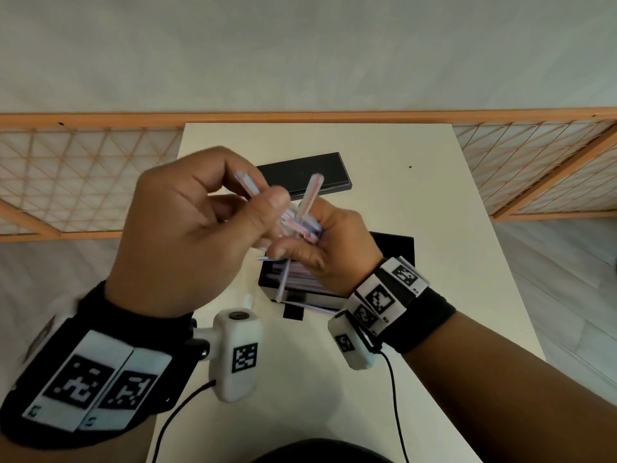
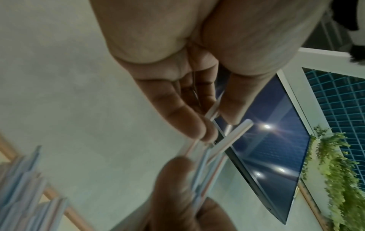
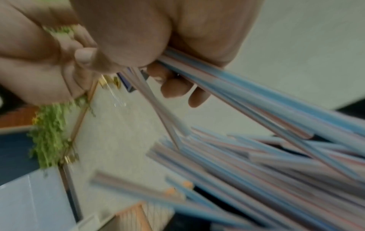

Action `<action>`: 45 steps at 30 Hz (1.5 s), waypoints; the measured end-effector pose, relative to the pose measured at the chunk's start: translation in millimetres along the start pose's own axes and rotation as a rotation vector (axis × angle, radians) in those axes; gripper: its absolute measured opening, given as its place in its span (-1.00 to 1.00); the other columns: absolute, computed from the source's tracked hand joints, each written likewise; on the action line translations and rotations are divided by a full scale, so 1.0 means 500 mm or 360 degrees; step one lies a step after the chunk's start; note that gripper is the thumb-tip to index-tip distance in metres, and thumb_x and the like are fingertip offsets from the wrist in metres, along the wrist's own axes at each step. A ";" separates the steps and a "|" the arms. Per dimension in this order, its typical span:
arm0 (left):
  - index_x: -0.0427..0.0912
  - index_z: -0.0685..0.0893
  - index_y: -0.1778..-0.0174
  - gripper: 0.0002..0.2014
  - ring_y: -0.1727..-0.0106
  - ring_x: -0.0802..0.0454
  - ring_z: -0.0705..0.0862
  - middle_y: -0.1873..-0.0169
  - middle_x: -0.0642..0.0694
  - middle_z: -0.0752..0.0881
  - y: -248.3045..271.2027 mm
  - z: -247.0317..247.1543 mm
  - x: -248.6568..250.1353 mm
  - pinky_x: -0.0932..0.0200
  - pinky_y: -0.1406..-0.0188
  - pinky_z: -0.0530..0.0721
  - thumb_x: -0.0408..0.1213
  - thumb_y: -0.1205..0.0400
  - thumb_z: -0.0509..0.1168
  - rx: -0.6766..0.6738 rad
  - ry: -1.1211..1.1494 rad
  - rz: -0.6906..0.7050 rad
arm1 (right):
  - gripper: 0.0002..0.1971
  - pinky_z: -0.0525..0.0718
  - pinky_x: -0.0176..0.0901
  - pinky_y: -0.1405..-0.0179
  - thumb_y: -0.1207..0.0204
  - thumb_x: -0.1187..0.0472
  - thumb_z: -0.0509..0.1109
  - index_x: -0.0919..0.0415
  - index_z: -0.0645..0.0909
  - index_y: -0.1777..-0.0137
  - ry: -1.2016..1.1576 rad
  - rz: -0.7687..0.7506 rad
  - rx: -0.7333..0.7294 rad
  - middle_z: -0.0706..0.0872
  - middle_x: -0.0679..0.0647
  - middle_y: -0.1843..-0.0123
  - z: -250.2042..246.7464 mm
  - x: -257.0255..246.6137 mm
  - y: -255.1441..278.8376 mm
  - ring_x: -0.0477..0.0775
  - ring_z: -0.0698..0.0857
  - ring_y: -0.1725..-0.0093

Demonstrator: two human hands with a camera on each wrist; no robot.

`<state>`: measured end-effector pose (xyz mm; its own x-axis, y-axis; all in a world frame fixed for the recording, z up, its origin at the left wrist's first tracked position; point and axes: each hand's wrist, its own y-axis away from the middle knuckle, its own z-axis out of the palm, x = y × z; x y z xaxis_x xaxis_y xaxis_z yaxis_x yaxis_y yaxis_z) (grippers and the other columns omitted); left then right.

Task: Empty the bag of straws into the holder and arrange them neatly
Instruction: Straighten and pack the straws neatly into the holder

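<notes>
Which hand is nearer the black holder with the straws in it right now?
Right. The right hand hangs just over the holder, gripping a bunch of straws. The left hand is higher and off to the holder's left, pinching straws.

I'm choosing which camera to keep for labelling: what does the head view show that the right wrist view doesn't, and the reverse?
Head only: the black holder on the white table, a black lid behind it, and both wristbands.
Right wrist only: greenery, and straw ends close up, though blurred.
Both: the right hand gripping a bundle of straws, and the left hand pinching one.
</notes>
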<state>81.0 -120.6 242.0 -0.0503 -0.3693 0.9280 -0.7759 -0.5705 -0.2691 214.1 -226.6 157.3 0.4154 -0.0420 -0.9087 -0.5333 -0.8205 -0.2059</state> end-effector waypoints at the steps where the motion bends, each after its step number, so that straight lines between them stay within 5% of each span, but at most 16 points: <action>1: -0.25 0.69 0.15 -0.87 0.35 -0.03 0.85 0.29 -0.26 0.76 -0.004 0.003 -0.002 0.13 0.38 0.80 -0.26 -0.61 0.45 0.0023 0.0030 -0.0019 | -0.37 0.71 0.16 0.18 -0.24 -0.39 0.49 0.21 0.60 0.05 -0.0032 -0.0004 0.0042 0.80 0.03 0.15 -0.008 -0.013 -0.002 0.10 0.76 0.16; 4: -0.24 0.70 0.17 -0.90 0.32 -0.06 0.86 0.30 -0.24 0.80 -0.008 0.015 -0.023 0.09 0.31 0.80 -0.32 -0.62 0.45 0.0052 0.0098 -0.0100 | -0.63 0.57 -0.21 0.27 -0.28 -0.05 0.67 -0.04 0.48 0.23 -0.0033 -0.0021 0.0081 0.62 -0.35 0.39 -0.026 -0.022 -0.006 -0.17 0.60 0.38; 6: -0.18 0.74 0.16 -0.95 0.27 -0.15 0.86 0.26 -0.25 0.83 -0.006 0.024 -0.033 -0.01 0.25 0.82 -0.31 -0.62 0.42 0.0004 0.0141 -0.0101 | -0.65 0.55 -0.13 0.31 -0.31 0.00 0.66 -0.17 0.46 0.33 0.0029 -0.0035 0.0068 0.54 -0.30 0.49 -0.031 -0.013 -0.006 -0.16 0.52 0.46; 10: -0.26 0.78 -0.01 -0.89 0.10 -0.17 0.86 0.11 -0.23 0.86 0.009 0.033 -0.032 -0.09 0.02 0.85 -0.33 -0.63 0.42 -0.0180 0.0189 -0.0038 | -0.68 0.41 -0.24 0.40 -0.46 -0.05 0.48 -0.11 0.43 0.41 0.0242 -0.0224 0.0115 0.40 -0.20 0.46 -0.028 -0.005 0.001 -0.18 0.43 0.46; 13: -0.16 0.66 -0.26 -0.62 -0.17 -0.18 0.78 -0.14 -0.21 0.80 0.008 0.023 -0.023 -0.06 -0.17 0.75 -0.16 -0.54 0.35 -0.0202 0.0334 -0.0030 | -0.67 0.37 -0.19 0.45 -0.51 -0.05 0.33 -0.01 0.46 0.46 0.0358 -0.0300 0.0155 0.38 -0.08 0.37 -0.028 0.000 0.006 -0.01 0.44 0.42; 16: -0.03 0.60 -0.33 -0.59 -0.28 -0.05 0.73 -0.24 -0.06 0.76 0.000 0.027 -0.008 0.13 -0.21 0.62 -0.05 -0.56 0.25 -0.0211 0.0320 0.0037 | -0.69 0.40 -0.21 0.44 -0.50 0.04 0.42 0.09 0.54 0.44 0.0542 -0.0335 0.0037 0.47 0.00 0.33 -0.024 0.014 0.007 0.07 0.49 0.36; 20: -0.16 0.79 -0.10 -0.73 -0.21 0.15 0.74 -0.12 0.00 0.81 0.016 0.071 -0.002 0.20 -0.17 0.63 -0.10 -0.70 0.28 -0.0185 -0.0344 0.0279 | -0.67 0.53 -0.16 0.48 -0.41 -0.04 0.20 0.18 0.67 0.28 0.0745 -0.0097 -0.0090 0.71 0.14 0.39 -0.019 -0.005 0.012 0.24 0.68 0.36; 23: -0.25 0.79 0.11 -0.84 -0.02 -0.01 0.75 0.00 -0.09 0.80 0.029 0.089 -0.032 0.03 0.03 0.70 -0.20 -0.61 0.43 -0.0114 -0.0933 0.0539 | -0.55 0.72 0.02 0.08 -0.26 0.09 0.25 0.33 0.74 -0.03 0.0470 0.0212 -0.0159 0.81 0.21 0.11 -0.017 -0.009 0.018 0.22 0.78 0.08; 25: -0.23 0.77 0.14 -0.80 0.10 -0.12 0.73 0.09 -0.11 0.77 0.033 0.091 -0.047 -0.08 0.18 0.69 -0.15 -0.63 0.40 -0.0097 -0.1055 0.0525 | -0.64 0.63 -0.07 0.13 -0.34 0.09 0.25 0.20 0.72 -0.05 0.0639 0.0182 -0.0181 0.79 0.10 0.13 -0.013 -0.004 0.015 0.14 0.75 0.11; 27: -0.20 0.79 0.12 -0.79 0.18 -0.16 0.72 0.16 -0.11 0.74 0.035 0.088 -0.058 -0.11 0.27 0.68 -0.13 -0.66 0.35 -0.0142 -0.1081 0.0503 | -0.74 0.53 -0.12 0.21 -0.37 0.07 0.22 0.11 0.67 0.07 0.0963 0.0037 -0.0148 0.75 0.01 0.24 -0.011 0.001 0.014 0.17 0.72 0.24; 32: -0.14 0.86 0.13 -0.88 0.22 -0.06 0.73 0.25 -0.06 0.81 0.027 0.074 -0.066 -0.03 0.24 0.65 -0.22 -0.60 0.43 -0.0207 -0.1006 0.0546 | -0.89 0.44 -0.20 0.47 -0.21 0.22 0.35 0.26 0.54 0.44 0.0792 -0.0173 0.0171 0.56 0.02 0.57 -0.014 0.007 0.025 0.14 0.49 0.58; 35: -0.12 0.87 0.18 -0.92 0.25 0.07 0.70 0.29 -0.01 0.83 0.024 0.069 -0.063 0.11 0.24 0.62 -0.25 -0.57 0.47 -0.0117 -0.0969 0.0536 | -0.82 0.32 -0.26 0.46 -0.28 0.11 0.36 0.07 0.44 0.46 0.0777 -0.0179 0.0170 0.43 -0.12 0.54 -0.015 0.011 0.026 0.02 0.38 0.56; 39: -0.06 0.88 0.12 -0.88 0.40 0.12 0.72 0.35 0.04 0.82 0.020 0.044 -0.074 0.11 0.32 0.65 -0.13 -0.60 0.46 0.0016 -0.0829 0.0274 | -0.66 0.43 -0.17 0.43 -0.41 -0.18 0.38 0.03 0.47 0.40 0.1062 0.0258 0.0002 0.55 -0.01 0.45 -0.035 0.035 0.031 0.16 0.53 0.40; 42: -0.04 0.84 0.14 -0.87 0.40 0.10 0.66 0.39 0.07 0.78 0.022 0.049 -0.076 0.25 0.38 0.59 -0.08 -0.59 0.45 -0.0018 -0.0774 0.0196 | -0.68 0.31 -0.20 0.41 -0.46 -0.11 0.39 0.04 0.45 0.38 0.1181 0.0401 -0.0129 0.49 -0.03 0.41 -0.040 0.030 0.030 0.13 0.50 0.32; 45: -0.07 0.78 0.15 -0.85 0.35 0.10 0.69 0.37 0.08 0.78 0.025 0.071 -0.072 0.17 0.31 0.61 -0.06 -0.55 0.47 -0.0209 -0.0782 0.0192 | -0.78 0.39 -0.19 0.33 -0.42 0.02 0.34 0.09 0.50 0.38 0.1158 0.0408 -0.0220 0.51 -0.01 0.41 -0.029 0.018 0.022 0.15 0.51 0.30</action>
<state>95.2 -140.4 195.8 0.1322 -0.7456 0.6531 -0.8567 -0.4173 -0.3030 222.9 -244.4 152.0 0.6957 -0.5637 -0.4454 -0.6010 -0.7963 0.0690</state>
